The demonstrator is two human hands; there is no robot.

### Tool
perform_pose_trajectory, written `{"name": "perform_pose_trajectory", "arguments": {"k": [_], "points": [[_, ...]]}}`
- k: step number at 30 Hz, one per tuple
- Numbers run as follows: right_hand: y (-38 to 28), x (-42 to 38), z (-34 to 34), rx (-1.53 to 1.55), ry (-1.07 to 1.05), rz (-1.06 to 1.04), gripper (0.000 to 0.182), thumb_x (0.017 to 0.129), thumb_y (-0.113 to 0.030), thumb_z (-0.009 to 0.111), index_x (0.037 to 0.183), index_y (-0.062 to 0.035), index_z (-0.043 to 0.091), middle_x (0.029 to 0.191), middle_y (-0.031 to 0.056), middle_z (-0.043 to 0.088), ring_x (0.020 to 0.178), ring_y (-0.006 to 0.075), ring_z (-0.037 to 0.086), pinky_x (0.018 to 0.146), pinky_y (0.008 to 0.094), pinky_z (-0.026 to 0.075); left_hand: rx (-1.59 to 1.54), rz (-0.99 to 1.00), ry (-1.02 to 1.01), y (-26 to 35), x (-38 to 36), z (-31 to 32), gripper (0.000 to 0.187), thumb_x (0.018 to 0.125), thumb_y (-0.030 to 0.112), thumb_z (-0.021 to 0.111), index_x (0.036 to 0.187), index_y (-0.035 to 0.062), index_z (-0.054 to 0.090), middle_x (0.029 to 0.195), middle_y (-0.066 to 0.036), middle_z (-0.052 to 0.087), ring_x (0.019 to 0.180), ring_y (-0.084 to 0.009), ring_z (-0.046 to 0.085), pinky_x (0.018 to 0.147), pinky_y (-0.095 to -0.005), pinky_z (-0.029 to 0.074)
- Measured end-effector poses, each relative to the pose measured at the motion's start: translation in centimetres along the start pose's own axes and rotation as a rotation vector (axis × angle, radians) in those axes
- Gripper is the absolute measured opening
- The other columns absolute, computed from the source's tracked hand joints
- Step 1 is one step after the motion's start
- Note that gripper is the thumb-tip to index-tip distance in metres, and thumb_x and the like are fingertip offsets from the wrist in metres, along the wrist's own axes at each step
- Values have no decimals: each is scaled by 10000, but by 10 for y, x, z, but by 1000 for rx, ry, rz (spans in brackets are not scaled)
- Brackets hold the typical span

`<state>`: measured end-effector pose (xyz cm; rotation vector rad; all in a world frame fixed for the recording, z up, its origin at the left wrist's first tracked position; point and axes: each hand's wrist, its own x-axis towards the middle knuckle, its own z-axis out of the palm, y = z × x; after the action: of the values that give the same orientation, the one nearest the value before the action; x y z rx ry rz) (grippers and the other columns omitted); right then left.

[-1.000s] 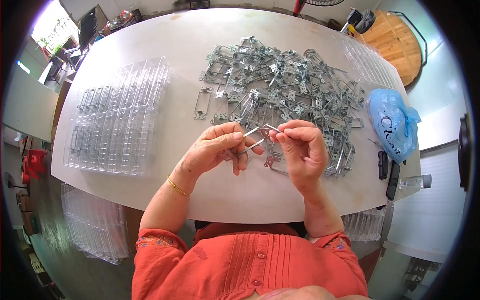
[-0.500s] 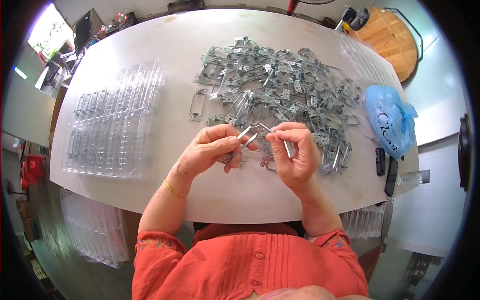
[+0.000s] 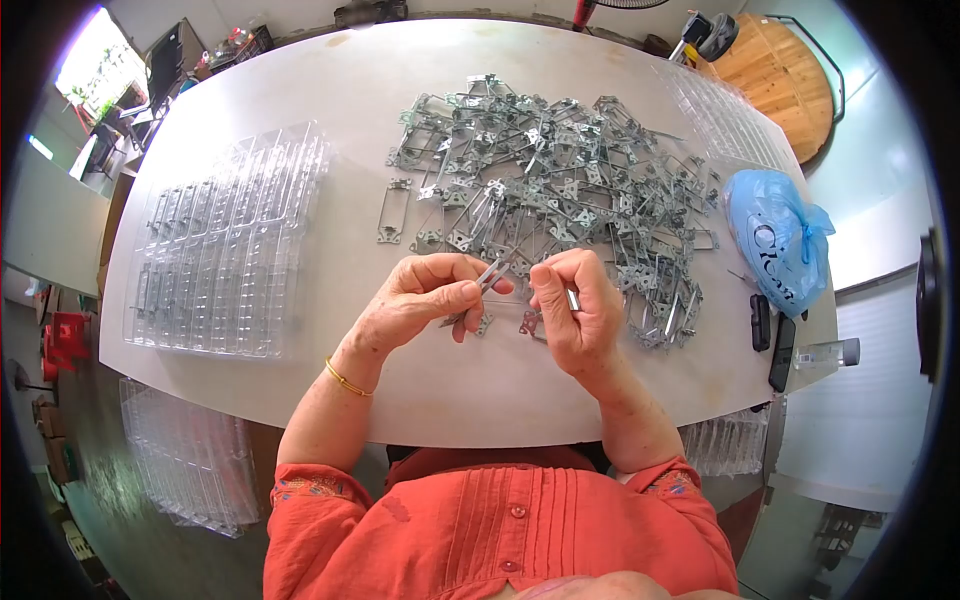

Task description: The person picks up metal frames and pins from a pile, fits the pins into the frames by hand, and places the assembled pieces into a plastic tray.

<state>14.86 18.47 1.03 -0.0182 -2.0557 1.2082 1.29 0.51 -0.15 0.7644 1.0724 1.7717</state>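
Observation:
My left hand (image 3: 425,297) pinches a narrow metal piece with two bright prongs (image 3: 491,274) between thumb and index finger. Its other fingers are curled below. My right hand (image 3: 580,312) is closed just to the right, and the silvery end of a small metal piece (image 3: 573,299) shows between its fingers. The rest of that piece is hidden. Beyond both hands spreads a tangled heap of metal brackets (image 3: 560,185), each with flat perforated ends joined by thin rods. One bracket (image 3: 394,210) lies apart at the heap's left edge.
Clear plastic trays (image 3: 225,245) with rows of metal parts lie at the left of the white table (image 3: 360,400). On the right are a blue plastic bag (image 3: 775,235), a dark phone (image 3: 783,355), a small black object (image 3: 760,322) and a clear bottle (image 3: 825,355). More trays (image 3: 720,115) sit back right.
My right hand has closed more tightly and turned, hiding most of its metal piece. The prongs in my left hand have come nearer together and point more upward.

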Motion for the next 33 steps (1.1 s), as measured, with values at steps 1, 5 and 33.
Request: {"name": "perform_pose_trajectory", "arguments": {"k": [1, 5, 33], "points": [[-1, 0, 0, 18, -7, 35, 199, 1009, -111, 665, 874, -23, 550, 731, 60, 608, 593, 106, 545, 536, 258, 443, -1, -5, 4, 0, 0, 0, 237, 999, 214, 683, 993, -21, 711, 1079, -167, 724, 735, -128, 650, 587, -270, 541], [0, -2, 0, 99, -29, 125, 236, 1033, -154, 639, 859, -32, 537, 720, 47, 609, 578, 76, 547, 510, 245, 438, 6, -2, 2, -1, 0, -2, 232, 997, 210, 687, 975, -21, 706, 1102, -177, 716, 741, -127, 652, 590, -266, 543], [-6, 13, -17, 660, -394, 567, 251, 1051, -157, 553, 1253, -9, 569, 726, 32, 624, 552, 95, 580, 499, 261, 484, 484, -25, 94, 11, -4, 7, 111, 846, 27, 650, 785, -66, 648, 1044, -185, 655, 643, -154, 611, 565, -259, 477]]}}
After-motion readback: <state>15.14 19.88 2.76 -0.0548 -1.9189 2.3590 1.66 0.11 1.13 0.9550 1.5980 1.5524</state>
